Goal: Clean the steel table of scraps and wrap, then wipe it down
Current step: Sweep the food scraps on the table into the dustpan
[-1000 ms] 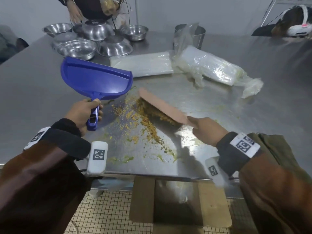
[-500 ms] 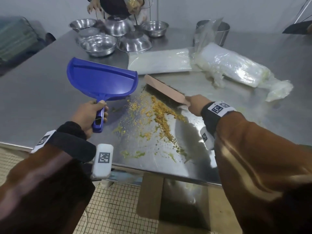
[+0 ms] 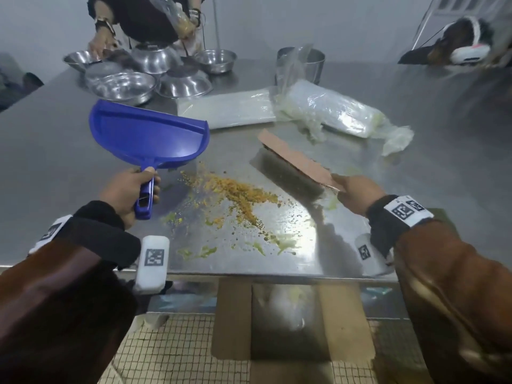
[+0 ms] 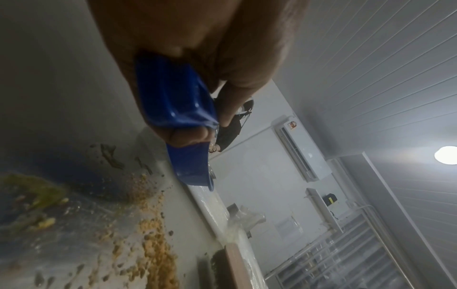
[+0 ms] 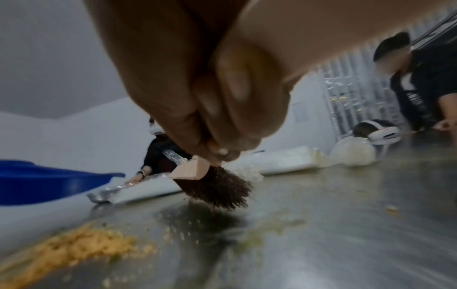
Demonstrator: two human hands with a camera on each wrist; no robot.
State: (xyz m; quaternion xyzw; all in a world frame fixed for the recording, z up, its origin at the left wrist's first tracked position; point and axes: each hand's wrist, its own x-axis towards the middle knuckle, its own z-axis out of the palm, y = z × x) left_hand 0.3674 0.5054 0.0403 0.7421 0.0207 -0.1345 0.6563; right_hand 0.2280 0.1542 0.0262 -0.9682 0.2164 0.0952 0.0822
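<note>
My left hand (image 3: 130,189) grips the handle of a blue dustpan (image 3: 149,137), (image 4: 178,109), held tilted above the steel table (image 3: 50,151). My right hand (image 3: 357,192) holds a wooden brush (image 3: 296,162) with dark bristles (image 5: 220,189), lifted slightly off the table to the right of the scraps. Orange-yellow crumbs (image 3: 238,192), (image 5: 81,248) lie in a streak between the dustpan and the brush. Greenish smears (image 3: 199,252) lie near the front edge. Crumpled clear wrap around a white roll (image 3: 332,112) lies behind the brush.
Several steel bowls (image 3: 124,87) stand at the back left, where another person (image 3: 144,20) works. A flat white bag (image 3: 227,109) and a steel pot (image 3: 302,65) lie behind. A cardboard box (image 3: 291,317) stands below the front edge on tiled floor.
The brush has swung back to the right, off the crumbs, and now hangs just above the table. The crumbs lie spread in a streak toward the dustpan. The dustpan stays in the left hand.
</note>
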